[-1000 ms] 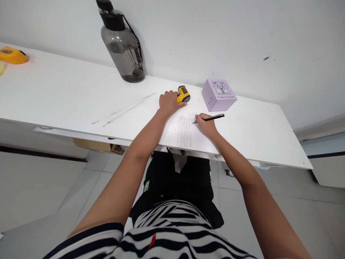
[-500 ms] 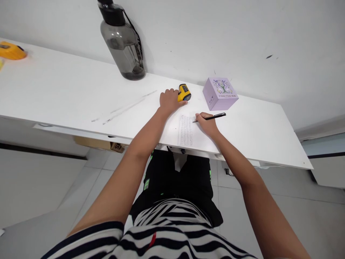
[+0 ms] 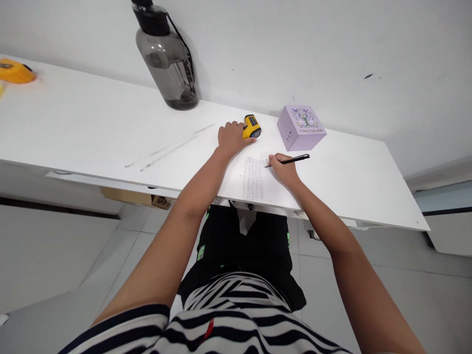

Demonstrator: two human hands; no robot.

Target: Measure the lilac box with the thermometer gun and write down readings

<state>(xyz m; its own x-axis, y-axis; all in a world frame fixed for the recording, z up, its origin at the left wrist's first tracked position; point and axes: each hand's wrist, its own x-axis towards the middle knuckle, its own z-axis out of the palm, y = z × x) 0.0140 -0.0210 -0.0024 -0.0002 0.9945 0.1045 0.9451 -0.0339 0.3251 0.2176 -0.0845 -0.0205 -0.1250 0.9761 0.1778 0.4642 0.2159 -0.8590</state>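
My right hand (image 3: 283,169) is closed around a black pen (image 3: 297,159), its tip down at the right side of several columns of handwriting (image 3: 254,177) on a white surface. Whether that is a sheet of paper or the tabletop itself I cannot tell. My left hand (image 3: 232,138) rests on the table above the writing, fingers curled around the left side of a yellow and black tape measure (image 3: 252,127). The hand hides part of the tape measure. Just right of it, beyond the pen, sits a lilac tea box (image 3: 302,129) with a tree print on top.
A grey water bottle (image 3: 167,69) with a black lid stands at the wall. An orange tool (image 3: 16,71) lies at the far left of the narrow white table (image 3: 92,123). Dark streaks (image 3: 177,146) mark the tabletop. Under its front edge shows a cardboard box (image 3: 129,195).
The pen and my right hand have shifted very slightly to the right. My left hand stays on the tape measure.
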